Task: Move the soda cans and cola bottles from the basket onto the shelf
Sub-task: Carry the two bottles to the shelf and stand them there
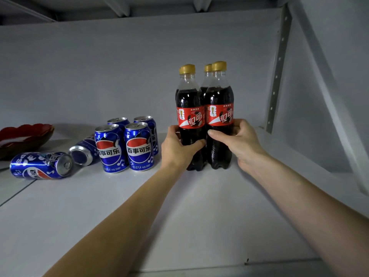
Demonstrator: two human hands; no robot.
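Observation:
Several cola bottles with gold caps and red labels stand upright in a tight group on the white shelf [179,206]. My left hand [177,148] grips the front left cola bottle [189,116] low on its body. My right hand [241,142] grips the front right cola bottle [219,112], thumb across its front. Another bottle [207,76] stands behind them, mostly hidden. To the left, several blue soda cans stand upright [138,146]. Two more blue cans lie on their sides, one nearer [42,165] and one behind [83,152]. The basket is out of view.
A red and dark dish [24,136] sits at the shelf's far left. A perforated metal upright [278,72] and slanted side panel close off the right. The shelf's back wall stands right behind the bottles. Another shelf hangs overhead.

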